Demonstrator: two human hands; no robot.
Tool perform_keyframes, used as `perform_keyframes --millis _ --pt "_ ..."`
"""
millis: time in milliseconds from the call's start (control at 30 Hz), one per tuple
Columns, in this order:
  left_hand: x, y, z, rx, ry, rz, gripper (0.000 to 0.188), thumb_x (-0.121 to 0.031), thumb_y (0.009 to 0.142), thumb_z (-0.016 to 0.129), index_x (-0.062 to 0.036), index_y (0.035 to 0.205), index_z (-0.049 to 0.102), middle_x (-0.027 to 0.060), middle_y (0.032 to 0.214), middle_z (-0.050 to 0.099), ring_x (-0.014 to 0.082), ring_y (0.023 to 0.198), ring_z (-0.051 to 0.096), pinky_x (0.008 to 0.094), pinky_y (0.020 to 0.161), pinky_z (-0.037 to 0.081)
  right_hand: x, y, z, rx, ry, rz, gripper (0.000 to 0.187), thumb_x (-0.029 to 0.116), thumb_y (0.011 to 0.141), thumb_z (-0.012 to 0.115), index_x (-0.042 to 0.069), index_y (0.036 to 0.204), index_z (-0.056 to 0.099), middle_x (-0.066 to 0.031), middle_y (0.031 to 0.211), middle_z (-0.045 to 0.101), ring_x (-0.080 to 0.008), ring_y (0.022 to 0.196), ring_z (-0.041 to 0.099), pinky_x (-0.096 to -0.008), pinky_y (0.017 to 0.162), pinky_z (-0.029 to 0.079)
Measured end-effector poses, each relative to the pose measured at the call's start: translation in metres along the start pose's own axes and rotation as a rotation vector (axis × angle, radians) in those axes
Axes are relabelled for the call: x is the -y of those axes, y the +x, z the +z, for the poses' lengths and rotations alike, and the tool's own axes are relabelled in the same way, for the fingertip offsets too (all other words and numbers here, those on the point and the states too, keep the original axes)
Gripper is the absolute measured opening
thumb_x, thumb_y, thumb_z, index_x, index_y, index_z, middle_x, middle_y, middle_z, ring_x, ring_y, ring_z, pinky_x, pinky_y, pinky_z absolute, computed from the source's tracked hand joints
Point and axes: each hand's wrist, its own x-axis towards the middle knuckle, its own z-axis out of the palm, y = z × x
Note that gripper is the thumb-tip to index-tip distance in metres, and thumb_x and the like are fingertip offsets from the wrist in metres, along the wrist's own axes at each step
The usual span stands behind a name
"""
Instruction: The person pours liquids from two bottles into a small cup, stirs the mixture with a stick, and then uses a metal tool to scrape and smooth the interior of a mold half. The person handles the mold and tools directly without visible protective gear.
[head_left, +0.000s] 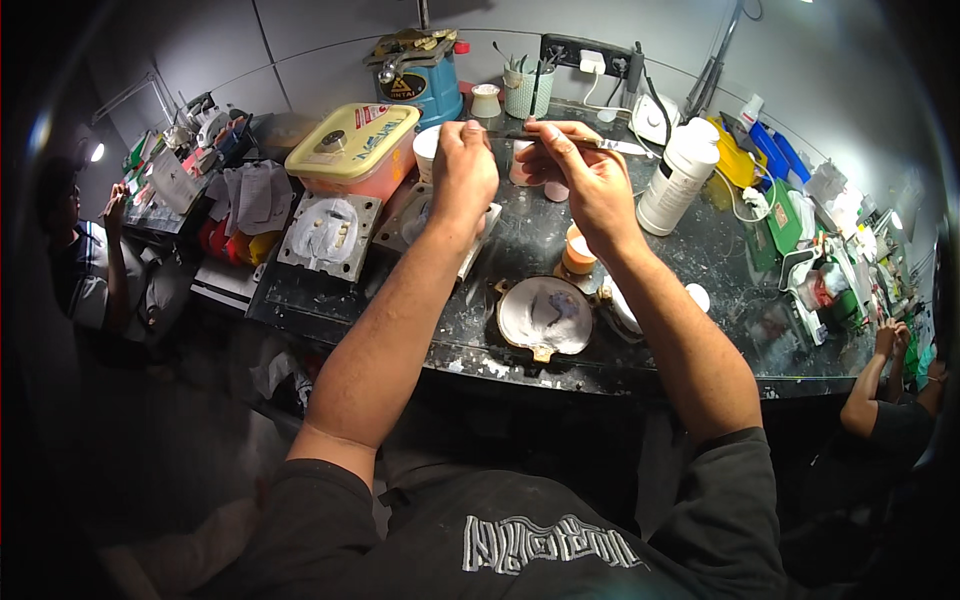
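On the workbench [735, 290], a lidded tub [350, 150] stands at the left, a drum [432, 88] behind it and a mould plate [325, 232] in front. A tool holder [524, 95] stands at the back, beyond the person's left hand [466, 183] and right hand [584, 182], and a bottle [678, 180] stands right of the latter. Near the bench's front edge lies a filled mould [540, 315], a pot [578, 257] just behind it.

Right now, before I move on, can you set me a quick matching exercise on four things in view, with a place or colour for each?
Things:
1. thin tool
2. lidded tub
3. tall white bottle
4. round metal-rimmed mold

Places and colours:
A. near the front edge of the bench
B. yellow on top
C. standing to the right of the right hand
D. in the fingers of the right hand

Pairs: 1-D, 2-B, 3-C, 4-A
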Motion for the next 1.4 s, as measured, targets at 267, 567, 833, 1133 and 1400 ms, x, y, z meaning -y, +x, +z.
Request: perform_keyframes --millis 267,567,833,1133,1400 --pt "-0.026 0.019 -0.028 0.191 0.237 0.039 0.042 -0.041 0.107 0.050 -0.0115 0.077 0.050 -0.0062 0.061 0.041 0.0043 0.050 0.037 0.0240 0.045 0.028 0.002 0.004 -0.027 -0.009 0.138 0.104 0.034 0.028 0.106 0.056 -0.001 0.121 0.066 -0.0117 0.098 0.072 -0.0157 0.086 0.069 -0.0285 0.081 0.057" --pt "-0.023 0.007 -0.007 0.400 0.279 0.158 0.045 -0.046 0.102 0.059 -0.0080 0.079 0.063 -0.0041 0.071 0.058 0.0034 0.064 0.050 0.0218 0.057 0.041 0.008 -0.003 -0.043 -0.002 0.100 0.103 0.035 0.028 0.105 0.055 -0.001 0.121 0.066 -0.0087 0.094 0.071 -0.0140 0.084 0.067 -0.0277 0.079 0.055" --pt "-0.004 0.000 -0.010 0.501 0.536 0.450 0.023 -0.021 0.096 0.062 -0.0021 0.109 0.060 0.0204 0.102 0.066 0.0317 0.091 0.066 0.0408 0.080 0.053 0.056 -0.016 -0.079 0.130 -0.330 0.064 0.014 0.017 0.098 0.068 0.003 0.102 0.066 0.0005 0.080 0.064 -0.0052 0.072 0.058 -0.0221 0.065 0.047" --pt "-0.012 -0.066 0.011 1.003 0.619 0.044 0.075 -0.031 0.074 0.087 -0.0005 0.135 0.054 0.0163 0.125 0.064 0.0236 0.118 0.061 0.0365 0.102 0.048 0.041 -0.022 -0.095 0.346 -0.604 0.165 0.013 0.015 0.096 0.068 0.004 0.102 0.065 0.0024 0.086 0.064 -0.0047 0.079 0.058 -0.0229 0.071 0.047" --pt "-0.010 -0.079 0.016 0.874 0.632 0.134 0.052 -0.015 0.078 0.081 -0.0051 0.125 0.058 0.0123 0.105 0.072 0.0216 0.098 0.071 0.0356 0.087 0.054 0.037 -0.024 -0.098 0.390 -0.814 0.102 0.019 0.019 0.096 0.068 0.001 0.097 0.063 -0.0046 0.078 0.063 -0.0125 0.075 0.060 -0.0280 0.070 0.048"
